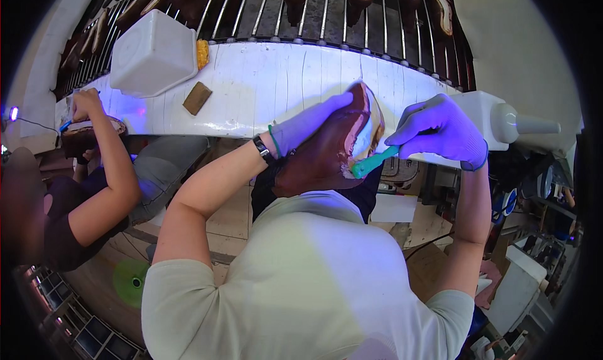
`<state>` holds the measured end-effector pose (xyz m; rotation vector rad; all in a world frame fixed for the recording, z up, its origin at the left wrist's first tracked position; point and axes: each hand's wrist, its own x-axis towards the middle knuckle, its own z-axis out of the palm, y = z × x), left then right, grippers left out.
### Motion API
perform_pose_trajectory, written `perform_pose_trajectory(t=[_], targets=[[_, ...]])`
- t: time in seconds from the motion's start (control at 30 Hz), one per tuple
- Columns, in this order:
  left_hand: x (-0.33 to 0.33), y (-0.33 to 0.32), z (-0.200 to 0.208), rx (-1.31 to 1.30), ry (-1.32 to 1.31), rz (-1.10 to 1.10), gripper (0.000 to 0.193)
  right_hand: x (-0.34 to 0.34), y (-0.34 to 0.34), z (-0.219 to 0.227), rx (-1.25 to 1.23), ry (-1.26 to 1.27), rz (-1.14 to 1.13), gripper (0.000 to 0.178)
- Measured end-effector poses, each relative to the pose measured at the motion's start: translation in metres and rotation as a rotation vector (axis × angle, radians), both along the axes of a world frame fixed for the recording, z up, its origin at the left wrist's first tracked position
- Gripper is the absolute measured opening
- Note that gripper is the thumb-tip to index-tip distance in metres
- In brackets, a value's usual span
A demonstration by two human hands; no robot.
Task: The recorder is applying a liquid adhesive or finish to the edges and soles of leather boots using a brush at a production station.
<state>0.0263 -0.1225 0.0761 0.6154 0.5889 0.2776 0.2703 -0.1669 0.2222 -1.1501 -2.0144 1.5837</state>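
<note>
A brown leather boot (317, 154) is tilted over the near edge of the white bench, its pale, wet-looking underside facing right. My left hand (314, 120), in a thin glove, is closed around the boot's far end; some fingers are hidden behind it. In my gloved right hand (443, 133), a green-handled brush (375, 161) is pinched between thumb and fingers. The brush's head touches the lower edge of the boot's underside, at the end closer to my body.
A white plastic container (154, 53), a yellow block (202, 54) and a brown block (197, 99) sit on the bench (245, 102). A nozzled white bottle (493, 120) lies right. Beyond, metal rollers (323, 15) carry several boots. A co-worker's hand (86, 104) works on another shoe at left.
</note>
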Motion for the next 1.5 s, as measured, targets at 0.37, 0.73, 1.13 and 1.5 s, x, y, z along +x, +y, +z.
perform_pose_trajectory(t=[0.37,0.73,1.13,1.5], targets=[[0.010,-0.056,0.052,0.752,-0.061,-0.180,0.047,-0.012,0.022,0.002,0.068,0.049,0.039,0.024],[-0.010,-0.043,0.111,0.096,0.006,-0.402,0.054,-0.004,0.024,0.004,0.055,0.057,0.104,0.021],[0.011,-0.052,0.027,0.884,-0.032,0.011,0.055,-0.001,-0.012,0.012,0.325,-0.074,-0.130,0.026],[-0.002,-0.012,-0.012,1.456,0.210,0.303,0.060,-0.015,-0.018,0.008,0.311,-0.162,-0.300,0.021]])
